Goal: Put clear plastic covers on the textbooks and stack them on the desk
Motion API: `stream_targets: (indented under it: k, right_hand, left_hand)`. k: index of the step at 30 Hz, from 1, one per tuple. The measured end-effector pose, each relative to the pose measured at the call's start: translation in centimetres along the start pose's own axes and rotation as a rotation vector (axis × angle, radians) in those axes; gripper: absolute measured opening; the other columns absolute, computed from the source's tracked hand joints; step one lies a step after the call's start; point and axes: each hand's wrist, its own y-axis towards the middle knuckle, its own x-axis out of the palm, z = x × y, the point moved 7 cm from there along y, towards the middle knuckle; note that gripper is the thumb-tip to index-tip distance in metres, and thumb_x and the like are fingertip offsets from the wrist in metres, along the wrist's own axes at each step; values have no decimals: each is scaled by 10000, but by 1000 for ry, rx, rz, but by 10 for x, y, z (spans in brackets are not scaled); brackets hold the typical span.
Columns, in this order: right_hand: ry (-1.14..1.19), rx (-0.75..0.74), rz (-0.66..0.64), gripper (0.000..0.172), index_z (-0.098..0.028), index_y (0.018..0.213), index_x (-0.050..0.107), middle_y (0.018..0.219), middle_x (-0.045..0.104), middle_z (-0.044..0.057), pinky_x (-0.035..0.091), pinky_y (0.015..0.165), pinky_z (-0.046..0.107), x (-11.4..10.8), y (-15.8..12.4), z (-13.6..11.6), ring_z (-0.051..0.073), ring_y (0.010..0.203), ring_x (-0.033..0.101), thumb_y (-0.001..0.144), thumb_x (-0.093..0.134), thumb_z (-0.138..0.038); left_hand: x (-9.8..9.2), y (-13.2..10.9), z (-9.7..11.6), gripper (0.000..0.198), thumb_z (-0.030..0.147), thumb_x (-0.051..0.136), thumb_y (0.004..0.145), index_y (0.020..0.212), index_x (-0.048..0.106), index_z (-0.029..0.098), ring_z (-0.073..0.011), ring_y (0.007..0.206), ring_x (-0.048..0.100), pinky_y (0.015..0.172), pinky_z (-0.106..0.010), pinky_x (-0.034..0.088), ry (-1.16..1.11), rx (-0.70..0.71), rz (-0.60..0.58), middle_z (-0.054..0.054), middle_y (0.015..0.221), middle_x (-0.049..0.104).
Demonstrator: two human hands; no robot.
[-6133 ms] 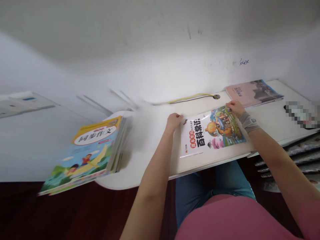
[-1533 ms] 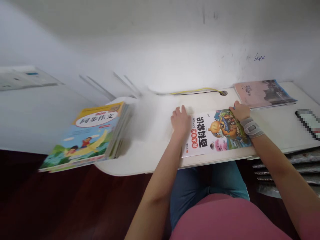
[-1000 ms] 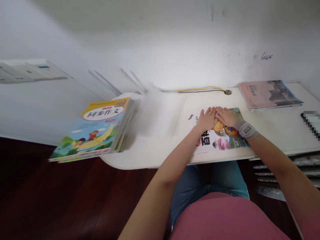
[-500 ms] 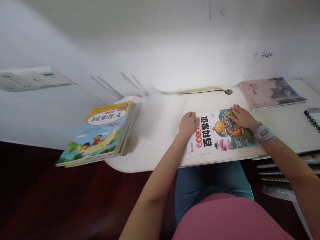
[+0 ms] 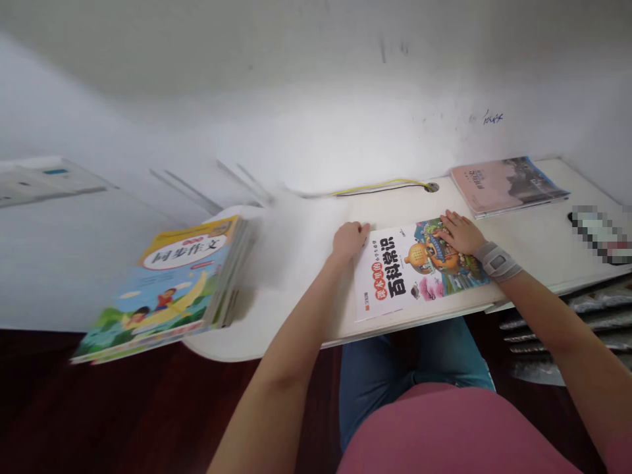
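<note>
A colourful children's book (image 5: 419,270) lies flat and closed on the white desk (image 5: 306,263) in front of me. My left hand (image 5: 348,238) rests at the book's upper left corner, fingers curled on its edge. My right hand (image 5: 459,232), with a grey band on the wrist, lies flat on the cover's picture near the upper right, fingers stretched out.
A stack of colourful books (image 5: 172,289) sits on the desk's left end, overhanging the edge. A pink book (image 5: 508,184) lies at the back right by the wall. A yellow cable (image 5: 380,188) runs to a hole in the desk. A dark object (image 5: 600,230) lies at far right.
One second ago both hands met in the middle of the cover. They have slid apart, the left to the book's left edge and the right to the picture side. The book stays flat.
</note>
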Motion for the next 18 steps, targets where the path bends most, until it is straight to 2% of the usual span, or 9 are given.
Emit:
stream_targets:
  k: [3, 5, 7, 8, 11, 12, 14, 16, 18]
  right_hand:
    - [17, 6, 11, 635, -84, 1422, 387, 1504, 349, 183, 311, 1090, 459, 1, 0, 1, 316, 1365, 357, 952, 276, -495]
    - [25, 6, 18, 634, -84, 1422, 387, 1503, 349, 184, 310, 1090, 462, 1, 1, 1, 313, 1367, 355, 952, 279, -496]
    - [29, 7, 18, 635, -81, 1419, 391, 1505, 346, 185, 310, 1089, 464, 1, 1, 1, 316, 1367, 354, 952, 277, -497]
    - [33, 6, 15, 636, -80, 1418, 393, 1506, 343, 184, 312, 1088, 465, 1, 1, 1, 318, 1367, 353, 953, 272, -498]
    - [57, 9, -7, 632, -103, 1425, 388, 1515, 338, 163, 320, 1084, 471, -1, 1, -3, 322, 1371, 346, 955, 260, -506]
    - [65, 12, -16, 627, -115, 1429, 385, 1519, 334, 153, 319, 1085, 474, -2, 1, -4, 324, 1374, 341, 956, 262, -507]
    - [77, 22, -36, 621, -123, 1430, 389, 1526, 323, 149, 307, 1094, 479, -3, 2, -7, 329, 1381, 328, 954, 278, -506]
    - [96, 25, -52, 624, -93, 1415, 406, 1512, 337, 176, 304, 1104, 457, -6, 3, -6, 320, 1379, 336, 947, 324, -497]
    - [132, 3, -21, 615, -71, 1391, 434, 1467, 407, 192, 330, 1100, 409, -16, 0, 1, 286, 1358, 381, 940, 361, -482]
  left_hand:
    - [-11, -10, -4, 389, 538, 502, 848, 736, 601, 178, -234, 729, 660, 656, -312, 508, -143, -24, -3, -83, 659, 656]
    - [-13, -29, -14, 335, 503, 532, 844, 797, 601, 178, -196, 741, 669, 626, -268, 520, -398, -102, -77, -67, 702, 674]
    - [-7, -58, -26, 276, 445, 594, 814, 825, 601, 170, -180, 748, 680, 619, -254, 538, -741, -239, -221, -72, 740, 689]
    - [-4, -75, -31, 262, 424, 619, 796, 833, 600, 166, -180, 727, 684, 602, -259, 546, -843, -297, -292, -78, 749, 694]
    - [6, -126, -41, 240, 327, 709, 714, 855, 594, 172, -192, 628, 688, 496, -263, 542, -913, -421, -437, -78, 737, 705]
    - [8, -139, -42, 247, 292, 721, 694, 869, 578, 193, -181, 589, 680, 452, -243, 523, -958, -453, -431, -50, 722, 702]
    - [9, -155, -39, 266, 226, 712, 674, 885, 550, 229, -156, 557, 668, 421, -212, 501, -1074, -473, -349, 4, 705, 695]
    - [6, -162, -32, 274, 182, 681, 668, 892, 539, 246, -147, 564, 669, 449, -216, 520, -1160, -445, -235, 32, 703, 692]
    - [1, -163, -24, 280, 158, 667, 660, 888, 534, 253, -149, 581, 675, 494, -239, 550, -1204, -419, -171, 40, 720, 698]
